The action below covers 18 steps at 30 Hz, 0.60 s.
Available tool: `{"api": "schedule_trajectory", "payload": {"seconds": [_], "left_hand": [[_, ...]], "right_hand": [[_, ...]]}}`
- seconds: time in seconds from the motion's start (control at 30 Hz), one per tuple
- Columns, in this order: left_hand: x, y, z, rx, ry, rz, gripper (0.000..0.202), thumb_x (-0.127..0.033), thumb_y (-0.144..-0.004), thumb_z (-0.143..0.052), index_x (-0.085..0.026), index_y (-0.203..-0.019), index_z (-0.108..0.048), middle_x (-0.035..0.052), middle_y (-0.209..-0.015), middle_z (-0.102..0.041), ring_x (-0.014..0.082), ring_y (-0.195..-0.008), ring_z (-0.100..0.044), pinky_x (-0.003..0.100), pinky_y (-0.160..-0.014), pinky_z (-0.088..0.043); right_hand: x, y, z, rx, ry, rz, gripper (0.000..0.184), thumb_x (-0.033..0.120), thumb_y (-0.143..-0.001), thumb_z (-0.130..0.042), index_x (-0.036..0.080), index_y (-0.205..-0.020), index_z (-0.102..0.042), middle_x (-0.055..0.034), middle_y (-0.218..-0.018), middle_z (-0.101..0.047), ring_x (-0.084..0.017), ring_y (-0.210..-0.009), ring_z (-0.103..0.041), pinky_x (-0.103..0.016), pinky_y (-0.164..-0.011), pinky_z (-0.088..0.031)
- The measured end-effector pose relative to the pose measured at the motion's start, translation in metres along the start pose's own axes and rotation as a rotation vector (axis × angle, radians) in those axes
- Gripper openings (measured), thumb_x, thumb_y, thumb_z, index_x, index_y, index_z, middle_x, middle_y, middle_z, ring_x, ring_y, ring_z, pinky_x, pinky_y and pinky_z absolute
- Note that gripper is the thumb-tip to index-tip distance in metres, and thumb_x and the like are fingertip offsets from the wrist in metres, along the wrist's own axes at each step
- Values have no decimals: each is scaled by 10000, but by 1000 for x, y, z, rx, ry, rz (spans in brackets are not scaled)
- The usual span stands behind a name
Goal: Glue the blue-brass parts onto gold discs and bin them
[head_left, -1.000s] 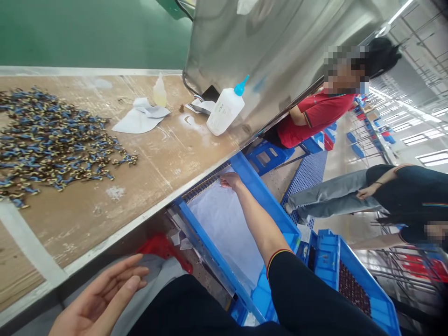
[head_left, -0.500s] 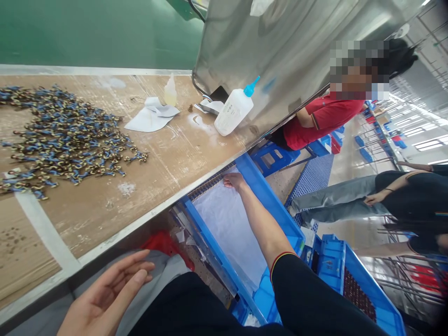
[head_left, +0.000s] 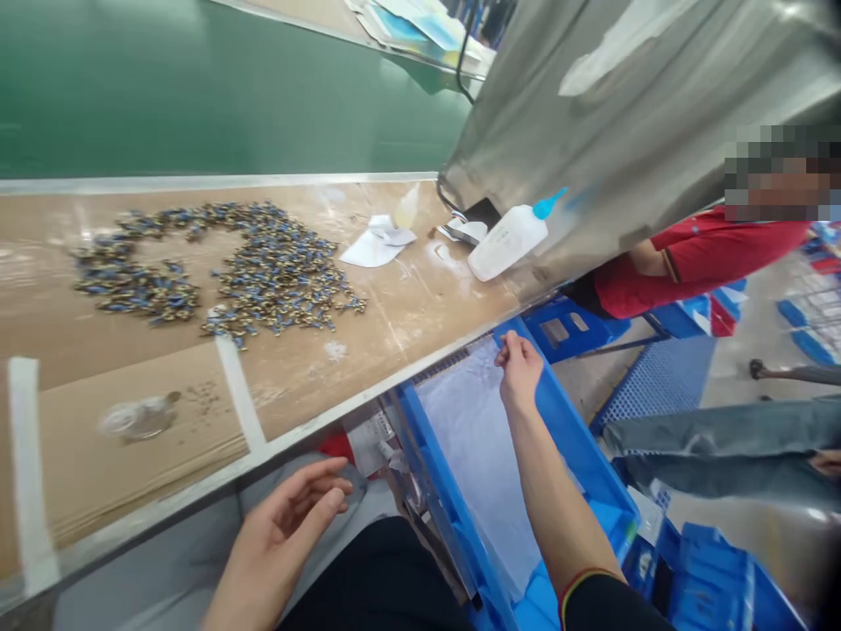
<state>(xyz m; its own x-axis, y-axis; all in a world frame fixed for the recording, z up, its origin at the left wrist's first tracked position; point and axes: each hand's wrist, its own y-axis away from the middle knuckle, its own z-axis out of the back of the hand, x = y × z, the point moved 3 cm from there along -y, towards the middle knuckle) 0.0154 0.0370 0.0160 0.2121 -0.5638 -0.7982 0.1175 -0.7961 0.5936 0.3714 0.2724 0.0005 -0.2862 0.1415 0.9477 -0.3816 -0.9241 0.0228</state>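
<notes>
A thin white sheet (head_left: 477,456) lies over the contents of a blue bin (head_left: 571,421) beside the bench. My right hand (head_left: 520,368) is at the bin's far end, its fingers pinched at the sheet's far corner. Along the sheet's far edge a strip of small dark items shows; their kind is too blurred to tell. My left hand (head_left: 282,530) hovers above my lap, fingers loosely bent and thumb apart, with nothing in it. On the bench, many small blue, cream and brown figures (head_left: 282,272) lie in a ring-shaped heap, left of both hands.
A white bottle with a blue nozzle (head_left: 509,241), a small dropper bottle (head_left: 407,208) and white paper (head_left: 378,245) stand or lie on the bench (head_left: 420,315). A metal panel (head_left: 565,114) rises behind. A person in red (head_left: 696,263) sits beyond; another person's legs (head_left: 723,438) are at right.
The view has swung left, showing more of the bench and figures. My right hand has shifted toward the bin's far right side, and the sheet's corner reaches up toward it. My left hand stays open.
</notes>
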Motion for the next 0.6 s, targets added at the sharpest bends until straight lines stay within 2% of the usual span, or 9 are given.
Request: {"api": "schedule_trajectory", "payload": {"seconds": [0.07, 0.17, 0.23, 0.3, 0.33, 0.4, 0.47, 0.53, 0.6], "left_hand": [[-3, 3, -2, -5, 22, 3, 544, -657, -892, -952, -230, -1228, -915, 113, -1098, -898, 346, -1108, -851, 413, -1014, -707], [-4, 10, 3, -1, 36, 2, 520, -626, -900, -950, -242, -1247, -907, 105, -1112, -898, 326, -1080, -848, 398, -1005, -685], [-3, 15, 10, 2, 26, -10, 522, -640, -909, -940, -257, -1263, -905, 99, -1131, -902, 312, -1077, -844, 374, -998, -666], [-3, 23, 21, -17, 15, -25, 543, -668, -910, -935, -265, -1273, -904, 96, -1138, -904, 306, -1091, -839, 359, -1017, -648], [-2, 28, 28, -38, 15, -31, 559, -686, -909, -931, -266, -1276, -902, 97, -1144, -904, 306, -1097, -836, 358, -1027, -644], [1, 40, 44, -109, 24, -33, 588, -718, -904, -923, -269, -1283, -900, 98, -1156, -903, 309, -1107, -832, 360, -1042, -645], [4, 60, 66, -216, 40, -37, 586, -734, -903, -917, -283, -1277, -903, 93, -1163, -903, 308, -1122, -830, 355, -1045, -651], [3, 88, 93, -342, 61, -64, 539, -719, -913, -914, -302, -1254, -912, 85, -1150, -904, 304, -1110, -834, 351, -1030, -663], [-3, 122, 126, -465, 51, -142, 461, -672, -941, -909, -314, -1232, -920, 81, -1133, -905, 298, -1067, -844, 357, -995, -681]], "right_hand": [[35, 22, -30, 118, -47, 123, 504, 711, -1078, -729, 220, -969, -765, 56, -696, -624, -141, -631, -575, -289, -679, -522], [91, 56, -96, 473, -23, 324, 277, 498, -943, -946, 245, -962, -836, 2, -884, -795, -199, -844, -735, -324, -840, -591], [124, 75, -142, 690, 135, 572, 83, 315, -1055, -818, 247, -1018, -849, -20, -1018, -835, -210, -968, -760, -333, -933, -581], [144, 83, -179, 761, 412, 712, 122, 206, -1103, -720, 236, -1099, -838, -29, -1087, -839, -204, -1016, -756, -318, -962, -558], [150, 84, -192, 757, 556, 731, 126, 183, -1101, -714, 230, -1122, -829, -33, -1107, -839, -204, -1028, -754, -308, -959, -547], [159, 83, -211, 739, 775, 729, 112, 162, -1068, -738, 224, -1123, -813, -46, -1130, -842, -215, -1057, -753, -299, -936, -525], [167, 87, -219, 743, 855, 732, 126, 120, -1012, -737, 223, -1052, -798, -58, -1081, -844, -231, -1029, -752, -302, -877, -497], [176, 96, -215, 769, 862, 754, 164, 72, -941, -699, 222, -925, -764, -63, -944, -825, -238, -902, -737, -310, -782, -453], [178, 100, -204, 803, 846, 795, 191, 74, -877, -665, 230, -770, -690, -62, -751, -752, -231, -693, -662, -326, -679, -385]]}}
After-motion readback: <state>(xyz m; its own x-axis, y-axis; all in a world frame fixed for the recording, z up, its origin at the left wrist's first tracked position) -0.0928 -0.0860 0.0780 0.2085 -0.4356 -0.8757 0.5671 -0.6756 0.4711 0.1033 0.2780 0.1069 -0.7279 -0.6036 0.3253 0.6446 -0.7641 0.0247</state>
